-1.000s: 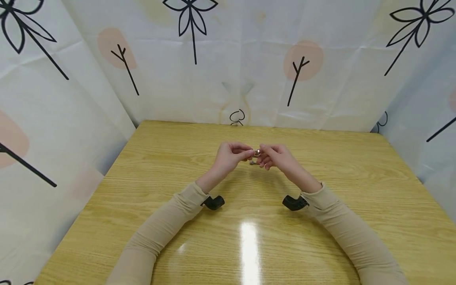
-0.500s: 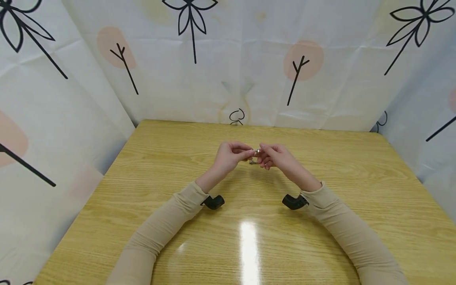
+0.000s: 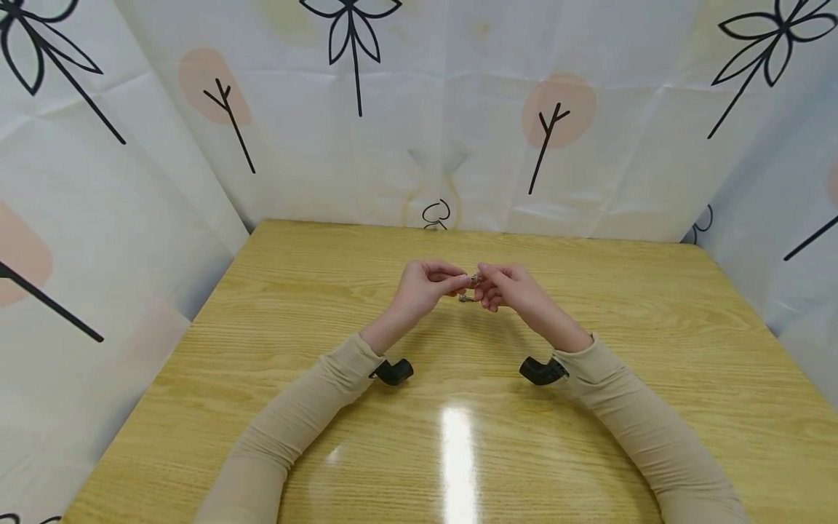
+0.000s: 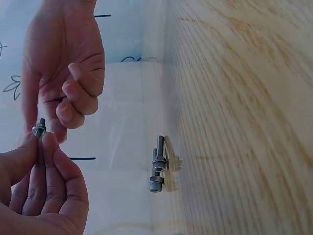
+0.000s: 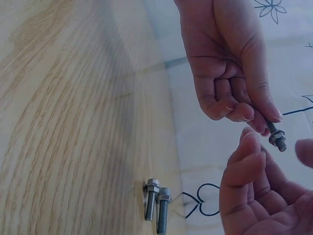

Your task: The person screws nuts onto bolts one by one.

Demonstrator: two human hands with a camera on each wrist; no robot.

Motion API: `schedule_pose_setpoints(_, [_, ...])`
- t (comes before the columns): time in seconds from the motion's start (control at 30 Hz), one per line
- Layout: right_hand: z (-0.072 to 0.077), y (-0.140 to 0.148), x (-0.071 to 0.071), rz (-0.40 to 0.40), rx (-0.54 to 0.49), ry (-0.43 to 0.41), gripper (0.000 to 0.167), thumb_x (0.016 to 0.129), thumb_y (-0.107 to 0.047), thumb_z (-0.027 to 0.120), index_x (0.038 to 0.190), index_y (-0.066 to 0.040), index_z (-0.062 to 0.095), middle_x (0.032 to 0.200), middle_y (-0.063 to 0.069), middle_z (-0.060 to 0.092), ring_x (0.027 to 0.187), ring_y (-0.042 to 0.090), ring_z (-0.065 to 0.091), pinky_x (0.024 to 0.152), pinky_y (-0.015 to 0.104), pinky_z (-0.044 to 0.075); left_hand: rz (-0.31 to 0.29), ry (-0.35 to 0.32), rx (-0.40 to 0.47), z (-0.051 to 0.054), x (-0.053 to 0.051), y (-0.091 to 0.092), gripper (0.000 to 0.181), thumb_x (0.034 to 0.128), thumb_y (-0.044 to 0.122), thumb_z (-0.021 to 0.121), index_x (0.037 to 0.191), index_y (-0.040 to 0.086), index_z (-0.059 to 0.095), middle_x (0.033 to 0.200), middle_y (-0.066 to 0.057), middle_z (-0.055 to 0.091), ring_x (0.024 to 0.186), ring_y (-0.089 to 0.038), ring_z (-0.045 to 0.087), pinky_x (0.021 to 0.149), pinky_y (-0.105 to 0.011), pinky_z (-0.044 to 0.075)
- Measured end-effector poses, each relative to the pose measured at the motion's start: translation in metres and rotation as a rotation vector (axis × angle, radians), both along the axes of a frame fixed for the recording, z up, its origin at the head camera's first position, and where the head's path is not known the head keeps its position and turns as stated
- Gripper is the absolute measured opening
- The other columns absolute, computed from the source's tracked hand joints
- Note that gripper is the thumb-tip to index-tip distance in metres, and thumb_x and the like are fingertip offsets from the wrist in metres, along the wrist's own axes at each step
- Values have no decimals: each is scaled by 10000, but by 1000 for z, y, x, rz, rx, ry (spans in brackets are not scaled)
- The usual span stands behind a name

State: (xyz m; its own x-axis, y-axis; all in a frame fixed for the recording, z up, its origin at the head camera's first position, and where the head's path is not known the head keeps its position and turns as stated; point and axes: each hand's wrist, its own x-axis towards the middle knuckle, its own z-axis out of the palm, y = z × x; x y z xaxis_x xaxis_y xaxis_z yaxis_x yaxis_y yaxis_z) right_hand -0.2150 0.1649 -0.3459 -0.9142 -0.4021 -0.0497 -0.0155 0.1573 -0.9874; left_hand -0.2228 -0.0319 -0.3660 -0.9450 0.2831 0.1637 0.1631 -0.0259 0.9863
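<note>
My left hand (image 3: 425, 282) pinches a metal bolt (image 5: 270, 126) by its head end between thumb and fingertips. A hex nut (image 5: 277, 137) sits on its shank, and the threaded tip sticks out past it. My right hand (image 3: 507, 285) is close on the right, its thumb and index finger spread apart either side of the nut end. In the right wrist view a gap shows between those fingers and the nut. Two more bolts, a first bolt (image 5: 152, 198) and a second bolt (image 5: 164, 210), lie side by side on the table below the hands, each with a nut.
The wood-grain table (image 3: 327, 291) runs back to a white patterned cloth (image 3: 393, 145), with more cloth on both sides. Black camera mounts, a left mount (image 3: 394, 372) and a right mount (image 3: 542, 371), hang under the wrists, just above the tabletop. Light glares off the front middle.
My right thumb and index finger, earlier close around the nut, have shifted slightly right. The left hand keeps its pinch on the bolt and barely moves. The two bolts lie still.
</note>
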Motion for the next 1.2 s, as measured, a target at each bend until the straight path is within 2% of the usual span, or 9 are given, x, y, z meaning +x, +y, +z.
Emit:
schedule_pose_setpoints(0.13, [0, 2, 0, 3, -30, 39, 322, 983, -214, 579, 1158, 57, 564, 907, 97, 655, 797, 242, 629, 748, 433, 572, 13, -15, 10, -1, 0, -1, 162, 863, 136, 733, 943, -4, 733, 817, -108, 721, 771, -212, 700, 805, -503, 570])
schedule_pose_setpoints(0.23, [-2, 4, -1, 7, 7, 102, 296, 951, -152, 628, 1158, 56, 590, 919, 126, 671, 827, 275, 637, 790, 506, 556, 24, -13, 8, 0, 1, -2, 157, 861, 138, 735, 933, -2, 735, 809, -107, 720, 770, -223, 702, 800, -501, 572])
schedule_pose_setpoints(0.4, [-2, 1, -2, 7, 58, 82, 402, 999, -271, 541, 1056, 119, 621, 838, 178, 634, 685, 211, 593, 598, 330, 555, 15, 5, 4, -1, 1, 0, 166, 858, 142, 738, 936, -6, 733, 806, -105, 720, 825, -352, 684, 758, -439, 595])
schedule_pose_setpoints(0.5, [-1, 0, 0, 5, 34, 32, 463, 1019, -317, 488, 1085, 132, 582, 838, 135, 620, 681, 176, 576, 571, 277, 525, 14, 2, 2, -1, 2, 0, 170, 861, 143, 735, 941, -7, 733, 809, -104, 720, 838, -370, 678, 746, -411, 600])
schedule_pose_setpoints(0.67, [0, 2, 2, -5, -21, 59, 345, 974, -183, 593, 1196, 75, 538, 944, 152, 647, 830, 278, 623, 771, 470, 560, 42, -10, 6, 0, 3, -1, 154, 866, 139, 727, 942, 5, 740, 816, -103, 721, 797, -254, 699, 758, -410, 598])
schedule_pose_setpoints(0.77, [-1, 2, 2, -3, -2, 97, 303, 942, -139, 638, 1158, 62, 571, 957, 196, 652, 853, 319, 623, 804, 549, 532, 39, -11, 10, 0, 4, -1, 156, 863, 140, 731, 938, 4, 740, 813, -106, 721, 813, -299, 695, 757, -411, 599])
schedule_pose_setpoints(1.0, [-5, 1, 0, 14, 6, 11, 422, 1015, -300, 505, 1037, 113, 588, 843, 161, 622, 692, 196, 582, 597, 327, 539, 9, -11, 17, -3, 4, 1, 173, 859, 136, 736, 943, -16, 731, 812, -115, 720, 881, -437, 651, 769, -447, 591])
schedule_pose_setpoints(1.1, [-5, 2, 1, 8, -31, 4, 379, 1016, -268, 508, 1108, 97, 557, 879, 145, 630, 730, 198, 605, 634, 317, 554, 17, -17, 15, -2, 4, 1, 169, 865, 137, 731, 949, -10, 733, 815, -111, 720, 863, -393, 669, 773, -445, 590])
schedule_pose_setpoints(1.2, [-5, 4, 1, 9, -57, 47, 319, 987, -166, 568, 1190, 78, 528, 958, 179, 643, 811, 254, 630, 746, 418, 568, 25, -20, 22, -1, 4, 0, 154, 871, 131, 723, 950, -1, 736, 819, -110, 720, 849, -357, 680, 775, -447, 590])
